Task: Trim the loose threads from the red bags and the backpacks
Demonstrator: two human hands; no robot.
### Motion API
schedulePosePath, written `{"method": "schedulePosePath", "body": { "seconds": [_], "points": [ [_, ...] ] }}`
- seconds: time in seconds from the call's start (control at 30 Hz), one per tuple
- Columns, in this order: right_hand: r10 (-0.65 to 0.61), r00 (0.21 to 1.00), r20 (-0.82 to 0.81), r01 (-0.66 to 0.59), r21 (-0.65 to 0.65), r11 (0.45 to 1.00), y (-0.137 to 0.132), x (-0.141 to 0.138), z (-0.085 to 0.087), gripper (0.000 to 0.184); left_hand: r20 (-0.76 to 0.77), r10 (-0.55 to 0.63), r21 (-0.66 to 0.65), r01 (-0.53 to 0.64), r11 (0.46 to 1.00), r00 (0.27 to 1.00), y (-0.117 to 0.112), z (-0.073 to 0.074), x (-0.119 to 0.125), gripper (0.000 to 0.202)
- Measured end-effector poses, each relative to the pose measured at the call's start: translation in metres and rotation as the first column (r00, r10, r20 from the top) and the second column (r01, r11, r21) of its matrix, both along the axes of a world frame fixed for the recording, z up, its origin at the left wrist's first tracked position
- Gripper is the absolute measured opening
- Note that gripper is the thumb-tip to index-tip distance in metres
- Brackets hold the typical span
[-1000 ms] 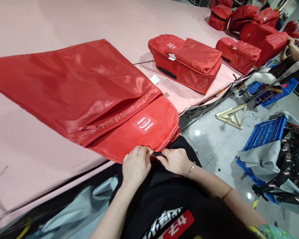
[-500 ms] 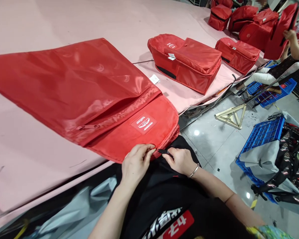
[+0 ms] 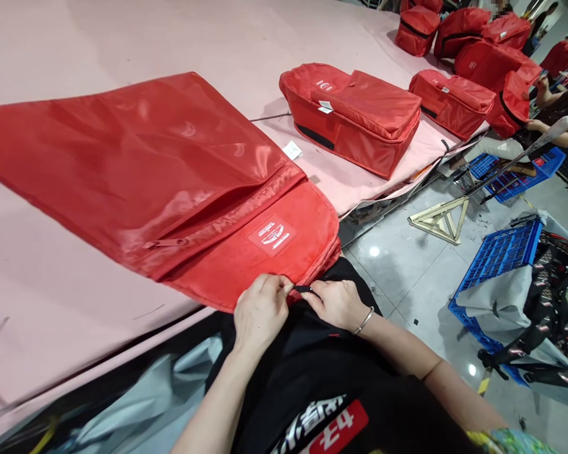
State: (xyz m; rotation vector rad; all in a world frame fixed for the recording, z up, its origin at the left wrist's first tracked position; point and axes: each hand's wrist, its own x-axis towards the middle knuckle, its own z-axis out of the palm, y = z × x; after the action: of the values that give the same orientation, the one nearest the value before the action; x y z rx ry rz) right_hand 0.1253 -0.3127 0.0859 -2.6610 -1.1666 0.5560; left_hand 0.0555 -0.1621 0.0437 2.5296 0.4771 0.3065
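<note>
A red bag [image 3: 170, 164] lies flattened on the table, with a printed patch [image 3: 272, 236] on its rounded end and a zipper pull [image 3: 168, 243] on the seam. My left hand [image 3: 262, 309] pinches the bag's near edge; the fingertips are closed and whatever else they hold is hidden. Close beside it, my right hand [image 3: 343, 302] is closed around small black thread snips [image 3: 303, 289]. Their tip meets the left fingertips at the edge. A white tag [image 3: 292, 150] sticks out from the bag's far side.
Red bags [image 3: 355, 116] stand farther along the pink-covered table [image 3: 99, 38], several more at its end. At the far right a co-worker's hands [image 3: 544, 94] are at a red bag. Blue crates [image 3: 506, 252] with black straps and a pole on a triangular base [image 3: 440, 219] stand on the floor.
The snips and my right hand have shifted slightly left, so the tip now touches my left fingertips. The co-worker has lowered the raised red bag to the table.
</note>
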Motion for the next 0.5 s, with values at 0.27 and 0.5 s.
{"method": "schedulePosePath", "body": {
  "seconds": [0.27,0.5],
  "points": [
    [-0.184,0.98,-0.07,0.197,0.336,0.921,-0.013,-0.006,-0.018,0.039,0.243,-0.054,-0.265,0.12,0.957,0.969,0.0,0.006,-0.01,0.032],
    [-0.266,0.881,-0.392,0.429,0.426,0.797,-0.033,-0.016,-0.031,0.036,0.306,-0.052,0.075,0.03,0.997,0.951,-0.018,-0.018,-0.014,0.028]
  ]
}}
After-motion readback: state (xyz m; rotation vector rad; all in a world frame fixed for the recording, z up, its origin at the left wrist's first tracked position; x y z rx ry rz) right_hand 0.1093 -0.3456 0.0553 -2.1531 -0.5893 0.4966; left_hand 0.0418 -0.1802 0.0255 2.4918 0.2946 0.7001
